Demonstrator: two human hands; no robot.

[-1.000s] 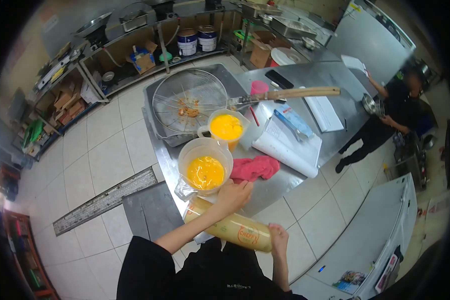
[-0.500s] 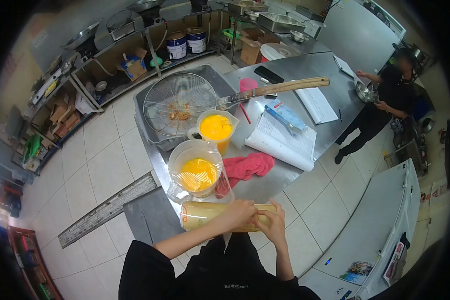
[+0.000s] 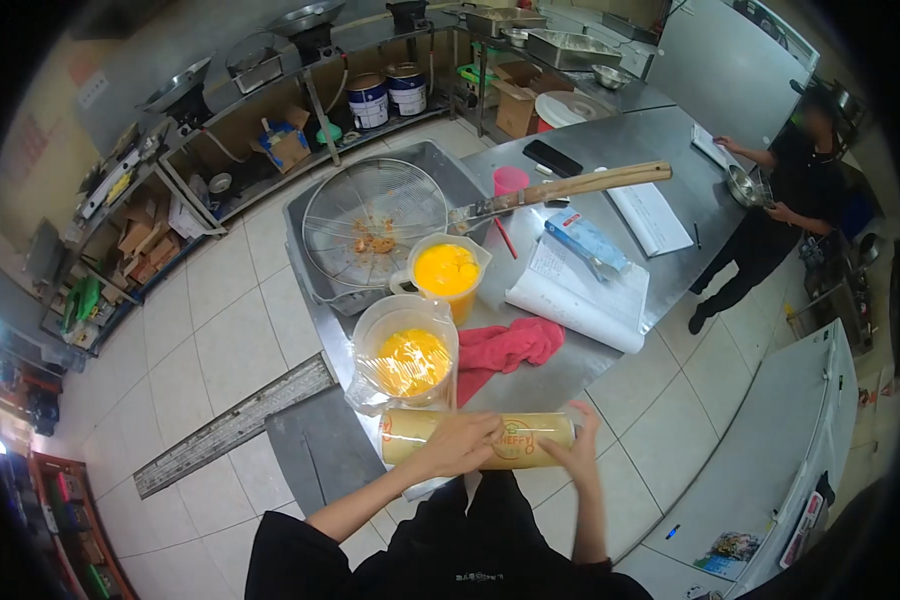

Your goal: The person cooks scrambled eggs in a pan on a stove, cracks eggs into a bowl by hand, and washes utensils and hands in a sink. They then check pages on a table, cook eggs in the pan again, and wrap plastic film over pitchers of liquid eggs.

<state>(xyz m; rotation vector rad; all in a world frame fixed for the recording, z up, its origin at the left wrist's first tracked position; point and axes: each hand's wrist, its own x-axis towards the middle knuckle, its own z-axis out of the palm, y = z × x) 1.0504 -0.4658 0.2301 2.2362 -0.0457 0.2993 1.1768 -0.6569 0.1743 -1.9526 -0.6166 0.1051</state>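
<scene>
A thick roll of cling film (image 3: 520, 432) with printed lettering lies crosswise at the table's near edge, in front of my body. My left hand (image 3: 465, 442) is wrapped over the middle of the roll. At its right end, my right hand (image 3: 582, 452) grips it, thumb on the near side and fingers around the end. Clear film stretches over the mouth of the nearer plastic jug (image 3: 368, 345), which holds yellow-orange beaten egg (image 3: 415, 362). A second jug (image 3: 475, 262) with similar egg and yolks stands uncovered behind it.
Beside the jugs lies a red cloth (image 3: 515, 345). A wire strainer (image 3: 375, 215) with a wooden handle rests across a grey tub (image 3: 305, 240). Papers (image 3: 580, 310), a phone (image 3: 552, 157) and a pink cup (image 3: 510, 180) are on the table. Another person (image 3: 805, 165) stands at the far right with a metal bowl (image 3: 742, 185).
My right hand has moved from beside my left hand out to the roll's right end, uncovering the printed logo. The film over the nearer jug now looks tauter. The view has shifted slightly.
</scene>
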